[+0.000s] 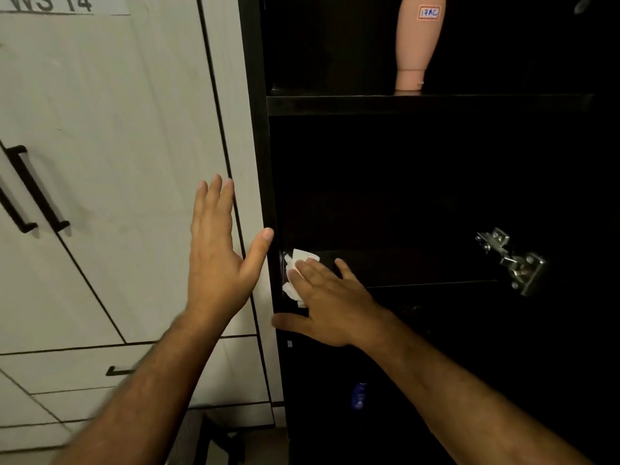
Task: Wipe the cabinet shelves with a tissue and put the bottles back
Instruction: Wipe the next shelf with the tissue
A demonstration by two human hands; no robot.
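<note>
Low in the frame, two bare forearms were seen reaching upward from the bottom edge. The right hand (330,307) was laid flat on the tissue (295,280), its fingers straight and spread, so the grip was released and merely pressing the white paper against the front left corner of the lower shelf (419,268), just right of centre. The left hand (219,250) was held open at the centre of the frame, fingers straight and nothing grasped, in front of the white cabinet door (117,162) (whether it touched the door could not be told). A small blue object (358,396) was glimpsed in the dark below the right forearm, too dim to identify. A metal hinge (511,260) was seen at the right. Farther up, a peach-coloured bottle (414,45) with a small label was stood on the upper shelf (419,104).
</note>
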